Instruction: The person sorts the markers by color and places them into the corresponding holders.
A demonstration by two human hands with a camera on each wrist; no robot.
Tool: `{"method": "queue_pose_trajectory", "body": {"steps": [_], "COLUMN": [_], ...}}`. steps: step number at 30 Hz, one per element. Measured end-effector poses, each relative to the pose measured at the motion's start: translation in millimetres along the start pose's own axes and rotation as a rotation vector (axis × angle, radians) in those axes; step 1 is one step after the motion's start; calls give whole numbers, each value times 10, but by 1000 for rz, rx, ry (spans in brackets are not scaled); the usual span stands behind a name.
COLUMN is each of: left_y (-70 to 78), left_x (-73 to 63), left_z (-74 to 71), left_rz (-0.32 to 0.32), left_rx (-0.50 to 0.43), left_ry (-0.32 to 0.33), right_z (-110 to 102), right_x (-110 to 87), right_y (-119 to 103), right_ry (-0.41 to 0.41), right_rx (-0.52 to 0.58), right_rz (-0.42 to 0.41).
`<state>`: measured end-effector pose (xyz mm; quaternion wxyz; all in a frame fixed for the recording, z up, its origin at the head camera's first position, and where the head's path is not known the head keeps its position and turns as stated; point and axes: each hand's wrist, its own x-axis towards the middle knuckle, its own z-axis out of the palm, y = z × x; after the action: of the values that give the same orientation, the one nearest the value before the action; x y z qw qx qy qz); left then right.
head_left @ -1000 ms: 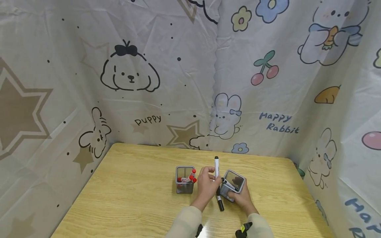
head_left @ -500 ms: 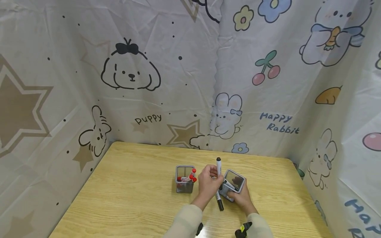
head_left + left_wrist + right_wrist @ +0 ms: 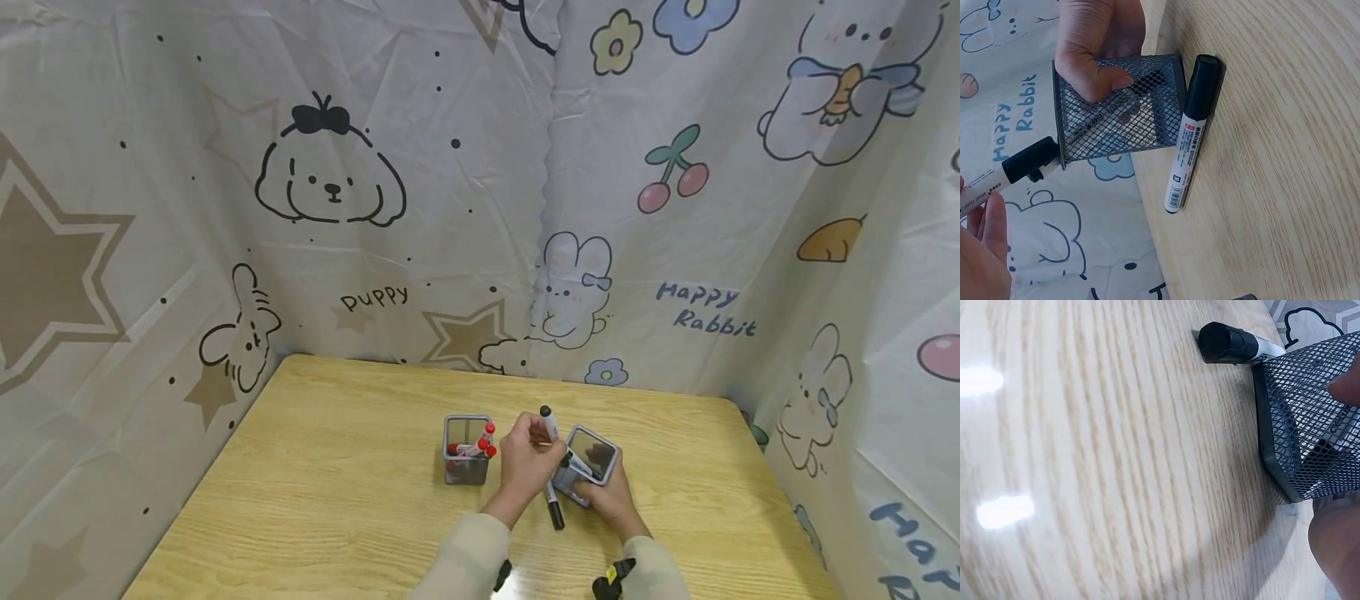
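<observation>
My left hand (image 3: 523,467) pinches a white marker (image 3: 551,426) with black ends, tilted, its lower end by the rim of a grey mesh pen holder (image 3: 572,490). In the left wrist view that marker (image 3: 984,190) has its black cap at the rim. The right hand (image 3: 617,502) grips the tilted pen holder, thumb (image 3: 1096,78) across the mesh. Inside the holder lies another black-capped marker (image 3: 579,465), also visible through the mesh in the right wrist view. A third black-capped marker (image 3: 1191,134) lies on the table against the holder's base.
To the left of the hands a second mesh holder (image 3: 465,475) stands upright with several red-capped markers (image 3: 480,447). Light wooden table (image 3: 322,492) lies beneath everything. Printed curtains (image 3: 465,183) hang behind and along both sides.
My left hand has shifted slightly right toward the held pen holder. Its marker has gone from nearly upright to tilted, top leaning left. The right hand and its holder have stayed put.
</observation>
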<state>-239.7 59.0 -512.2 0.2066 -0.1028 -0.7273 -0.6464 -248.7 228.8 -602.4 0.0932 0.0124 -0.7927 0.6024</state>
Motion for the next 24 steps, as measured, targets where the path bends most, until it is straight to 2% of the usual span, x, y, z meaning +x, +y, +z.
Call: {"method": "queue_pose_trajectory", "body": {"steps": [5,12,24], "left_y": [-24,-24,-135], "left_x": [2,-5,-40], "left_z": [9,7,47], "left_rz": [29,-21,-23], "left_rx": [-10,-1,70], "left_ry": [-9,-30,-59], "right_z": [-3,-11,-8], "right_x": [-4,2,7], "right_y": [-13,-15,-13], "right_ry": [-4,-13,-10], "right_rx": [11,8,-4], "right_rz": [16,44,60]}}
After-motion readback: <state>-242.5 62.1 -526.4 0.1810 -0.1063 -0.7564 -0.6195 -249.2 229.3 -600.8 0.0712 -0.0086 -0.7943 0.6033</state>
